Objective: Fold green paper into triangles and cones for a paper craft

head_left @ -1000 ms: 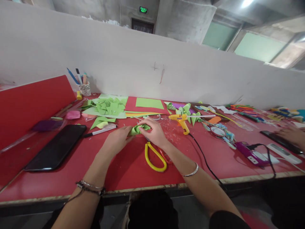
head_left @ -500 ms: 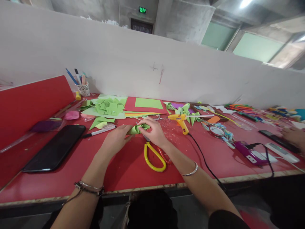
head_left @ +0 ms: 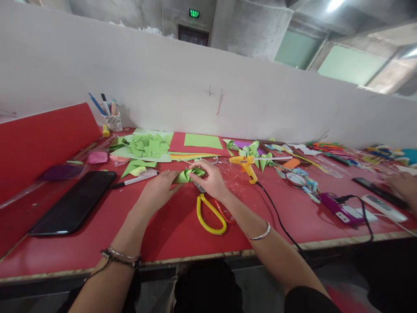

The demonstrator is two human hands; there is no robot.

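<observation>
Between my two hands is a rolled green paper piece (head_left: 185,176) with overlapping folds. My left hand (head_left: 161,187) grips its left end, fingers partly hidden behind it. On its right end, the thumb and fingers of my right hand (head_left: 210,180) are closed. Scissors (head_left: 210,217) with yellow and red handles lie on the red table just below my hands, their blades partly covered by my right hand. To the right rests a yellow hot glue gun (head_left: 244,165) with a glue stick in its back. A white marker (head_left: 137,178) lies left of my left hand.
Green paper squares (head_left: 150,145) are heaped at the back left. A black phone (head_left: 76,202) lies at left. Folded green paper cones (head_left: 254,152) sit behind the glue gun, whose black cord (head_left: 276,215) crosses the table edge. A purple power strip (head_left: 342,208) and another person's hand (head_left: 404,187) are at right.
Almost nothing differs. Both hands keep the green paper piece in the same place, and the view has shifted very slightly.
</observation>
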